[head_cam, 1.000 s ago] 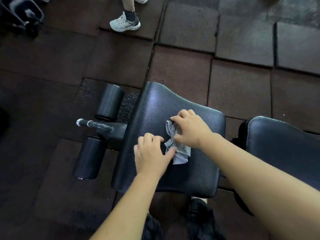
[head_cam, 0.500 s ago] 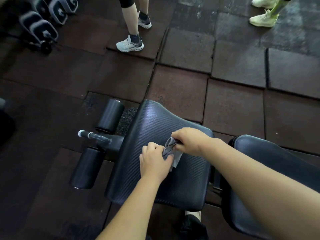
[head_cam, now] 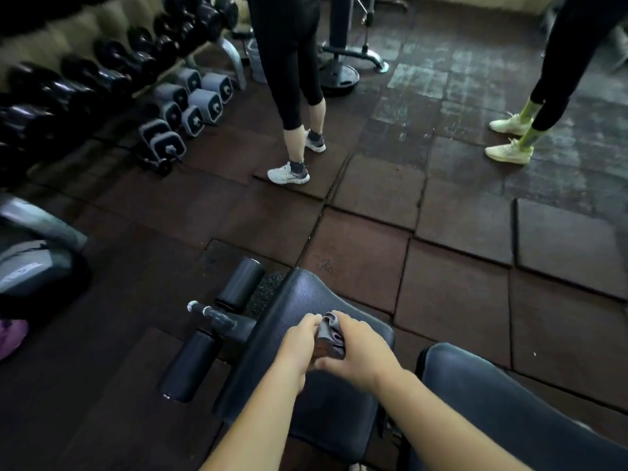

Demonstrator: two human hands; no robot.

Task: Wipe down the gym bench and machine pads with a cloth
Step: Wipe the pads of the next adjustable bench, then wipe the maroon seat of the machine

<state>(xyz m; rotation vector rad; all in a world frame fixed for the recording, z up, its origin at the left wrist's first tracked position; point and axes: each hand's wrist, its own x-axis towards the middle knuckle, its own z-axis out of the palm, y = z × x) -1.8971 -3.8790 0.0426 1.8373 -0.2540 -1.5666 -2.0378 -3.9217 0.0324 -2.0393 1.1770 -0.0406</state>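
Note:
A small grey cloth [head_cam: 330,334] is bunched between both my hands, just above the black seat pad [head_cam: 299,300] of the gym bench. My left hand [head_cam: 299,345] grips its left side and my right hand [head_cam: 362,355] grips its right side, fingers curled over it. Much of the cloth is hidden by my fingers. The bench's back pad [head_cam: 492,396] lies to the right. Two black foam rollers [head_cam: 239,283] [head_cam: 188,365] stick out on a bar left of the seat.
A rack of dumbbells [head_cam: 102,79] runs along the left, with grey dumbbells [head_cam: 190,103] on the floor. One person's legs [head_cam: 295,96] stand ahead, another person's legs [head_cam: 530,124] at the right. Rubber floor tiles [head_cam: 458,266] surround the bench. A grey machine [head_cam: 30,260] sits at the left.
The cloth has gone from lying spread on the seat pad to bunched up between both hands. My view has tilted up, bringing the dumbbell rack and two people into sight.

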